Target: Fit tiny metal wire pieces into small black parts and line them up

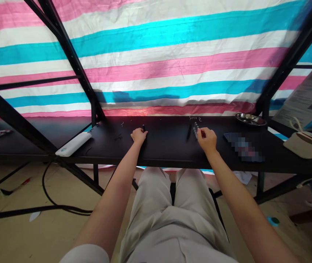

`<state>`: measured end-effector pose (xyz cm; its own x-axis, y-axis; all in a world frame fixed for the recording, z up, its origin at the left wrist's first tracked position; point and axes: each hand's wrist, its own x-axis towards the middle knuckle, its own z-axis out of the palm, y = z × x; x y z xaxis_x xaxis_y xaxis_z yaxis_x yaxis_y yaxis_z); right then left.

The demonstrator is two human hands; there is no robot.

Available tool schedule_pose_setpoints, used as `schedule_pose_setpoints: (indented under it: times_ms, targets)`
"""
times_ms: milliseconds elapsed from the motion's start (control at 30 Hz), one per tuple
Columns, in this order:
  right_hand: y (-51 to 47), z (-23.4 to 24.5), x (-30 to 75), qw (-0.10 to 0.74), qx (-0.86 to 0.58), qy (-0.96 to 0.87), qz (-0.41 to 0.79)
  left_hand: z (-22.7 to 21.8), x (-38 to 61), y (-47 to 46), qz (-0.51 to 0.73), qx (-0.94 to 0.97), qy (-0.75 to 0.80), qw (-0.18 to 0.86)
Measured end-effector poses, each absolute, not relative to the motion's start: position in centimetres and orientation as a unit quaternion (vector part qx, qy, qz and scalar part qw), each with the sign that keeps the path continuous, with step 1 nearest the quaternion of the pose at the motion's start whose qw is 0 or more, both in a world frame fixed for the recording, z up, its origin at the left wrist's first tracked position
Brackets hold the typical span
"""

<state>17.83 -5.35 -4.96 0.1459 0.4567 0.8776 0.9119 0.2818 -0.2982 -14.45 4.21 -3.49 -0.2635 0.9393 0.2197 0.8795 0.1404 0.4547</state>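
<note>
Square to the black tabletop [169,145], set the left hand [139,135] in a light pinch and the right hand [207,138] in a loose curl with fingertips together; cannot tell whether gripping anything there. Treat gently the strip of clear knobs [195,129] at the right fingertips, without nudging the slim black stick [189,131] just to its left. Well apart leftward, in that left pinch, hold the small dark cylinder [144,128] pale end exposed.
</note>
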Motion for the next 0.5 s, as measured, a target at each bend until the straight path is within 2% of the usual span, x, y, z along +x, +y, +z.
schedule_pose_setpoints:
  times_ms: [267, 500]
  targets:
    - [-5.8, -4.7, 17.8, 0.492, -0.600, -0.600, -0.196, -3.4, -14.6, 3.6, 0.321, 0.592, 0.737, 0.058]
    - [-6.0, -4.5, 17.7, 0.498, -0.612, -0.587, -0.182, -3.3, -14.1, 3.0, 0.399, 0.579, 0.711, 0.008]
